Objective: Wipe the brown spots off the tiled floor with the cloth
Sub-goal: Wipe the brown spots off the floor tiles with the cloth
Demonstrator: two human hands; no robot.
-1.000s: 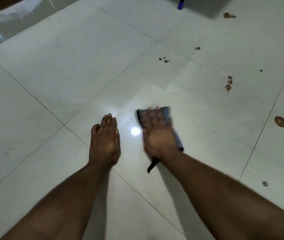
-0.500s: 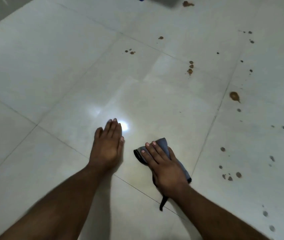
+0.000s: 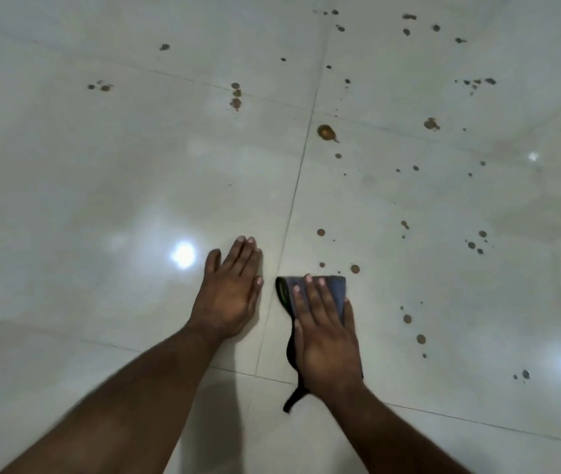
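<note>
On the shiny tiled floor [image 3: 101, 186], the right hand [image 3: 326, 333], fingers flat and a little spread, has slid the cloth [image 3: 335, 292] over to new brown spots [image 3: 355, 268] at its 12 o'clock, while the left hand [image 3: 229, 295] stays flat, fingers together.

No readable text or labels anywhere.

tiled floor [image 3: 101, 200]: glossy, smooth, pale, reflecting lights | cloth [image 3: 335, 292]: matt grey fabric, dark edging

Head view, steeply down, floor [image 3: 101, 200] close
</note>
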